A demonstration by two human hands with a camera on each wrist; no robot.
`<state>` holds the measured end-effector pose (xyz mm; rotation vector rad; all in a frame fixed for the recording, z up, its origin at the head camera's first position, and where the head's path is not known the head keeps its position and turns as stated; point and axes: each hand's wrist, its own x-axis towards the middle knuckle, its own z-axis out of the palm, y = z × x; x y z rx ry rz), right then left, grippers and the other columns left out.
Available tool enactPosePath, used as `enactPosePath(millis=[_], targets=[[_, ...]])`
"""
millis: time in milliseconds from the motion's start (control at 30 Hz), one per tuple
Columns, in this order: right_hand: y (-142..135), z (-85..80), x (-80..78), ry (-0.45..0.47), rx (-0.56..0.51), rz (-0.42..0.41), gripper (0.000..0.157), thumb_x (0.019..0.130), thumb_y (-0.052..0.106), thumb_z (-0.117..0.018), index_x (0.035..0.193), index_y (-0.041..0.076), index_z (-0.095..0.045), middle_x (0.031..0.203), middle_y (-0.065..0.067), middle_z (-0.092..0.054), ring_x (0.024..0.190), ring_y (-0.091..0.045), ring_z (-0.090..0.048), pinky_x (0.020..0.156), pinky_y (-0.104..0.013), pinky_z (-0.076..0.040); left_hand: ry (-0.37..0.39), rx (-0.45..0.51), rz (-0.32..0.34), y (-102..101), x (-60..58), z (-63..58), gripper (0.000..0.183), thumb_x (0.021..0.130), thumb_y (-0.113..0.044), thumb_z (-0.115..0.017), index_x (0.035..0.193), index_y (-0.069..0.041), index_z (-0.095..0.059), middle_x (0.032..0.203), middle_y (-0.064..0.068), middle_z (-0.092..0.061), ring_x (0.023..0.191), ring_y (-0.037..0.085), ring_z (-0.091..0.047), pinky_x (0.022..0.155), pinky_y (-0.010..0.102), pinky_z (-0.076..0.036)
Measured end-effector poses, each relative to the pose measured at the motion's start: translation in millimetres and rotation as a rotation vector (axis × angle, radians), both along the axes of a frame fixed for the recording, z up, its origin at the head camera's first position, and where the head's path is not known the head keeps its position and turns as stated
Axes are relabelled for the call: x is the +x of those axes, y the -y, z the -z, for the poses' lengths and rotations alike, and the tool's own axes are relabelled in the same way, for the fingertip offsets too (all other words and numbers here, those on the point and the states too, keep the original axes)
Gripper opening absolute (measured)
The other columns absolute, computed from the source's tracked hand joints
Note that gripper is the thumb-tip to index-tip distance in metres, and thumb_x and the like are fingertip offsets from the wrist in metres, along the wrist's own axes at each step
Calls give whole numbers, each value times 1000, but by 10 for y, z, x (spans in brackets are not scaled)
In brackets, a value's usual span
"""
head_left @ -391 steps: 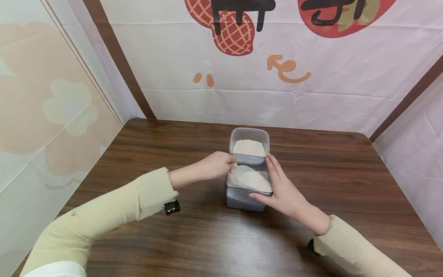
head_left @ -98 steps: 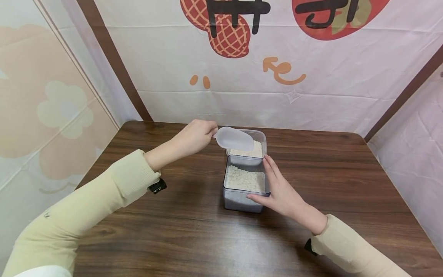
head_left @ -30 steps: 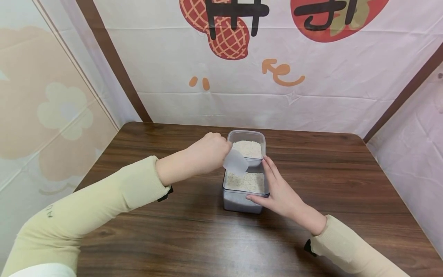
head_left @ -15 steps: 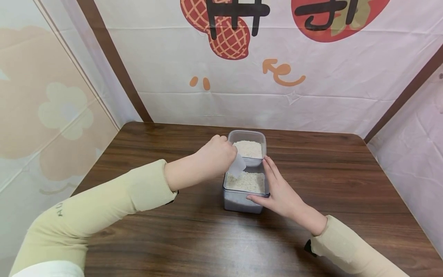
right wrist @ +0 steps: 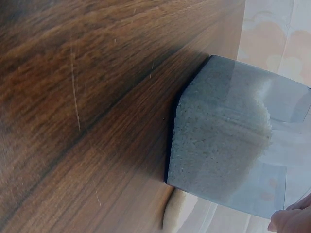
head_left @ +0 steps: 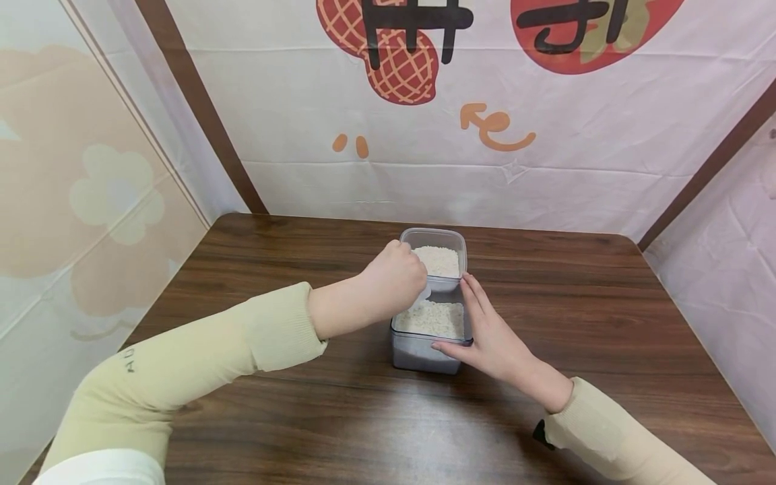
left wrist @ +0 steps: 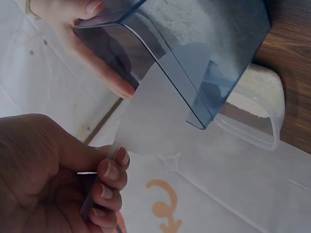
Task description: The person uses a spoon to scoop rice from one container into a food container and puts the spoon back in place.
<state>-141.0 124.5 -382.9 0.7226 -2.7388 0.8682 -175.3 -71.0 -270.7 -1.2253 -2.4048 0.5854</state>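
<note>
"how does the frosted white plastic scoop point(left wrist: 141, 121) handle?"

"probably light, springy, smooth; best held by its handle, as the left hand point(head_left: 397, 279) grips it, mid-frame in the head view."

"and the blue-tinted square plastic bin point(head_left: 426, 356) just below?"

"likely heavy with white rice-like grains point(head_left: 435, 322), stiff, slick; steady the rim. the right hand point(head_left: 494, 337) rests there, fingers straight."

"count?"

"one scoop, one bin, one colourless plastic tub point(head_left: 433, 231) above it in frame, two hands."

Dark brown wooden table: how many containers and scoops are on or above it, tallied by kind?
Containers: 2, a smoky blue clear plastic box and a colourless clear plastic box
Scoops: 1, a frosted white plastic scoop
Total: 3
</note>
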Motion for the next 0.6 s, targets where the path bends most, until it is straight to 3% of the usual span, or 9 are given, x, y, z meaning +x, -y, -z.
enactPosePath(millis=[300, 600], targets=[[-13, 16, 4, 16, -6, 2, 104, 76, 51, -68, 146, 1, -10, 152, -13, -8, 136, -28, -21, 101, -44, -32, 13, -86, -72, -138, 49, 41, 17, 80, -10, -59, 66, -19, -64, 61, -4, -56, 62, 14, -50, 60, 26, -38], [-17, 33, -2, -14, -15, -9, 103, 75, 47, -71, 144, -5, -13, 151, -17, -10, 134, -31, -24, 99, -45, -34, 60, -130, -74, -202, 15, 124, 17, 87, -20, -57, 78, -18, -71, 69, -3, -63, 65, 13, -53, 62, 27, -43]])
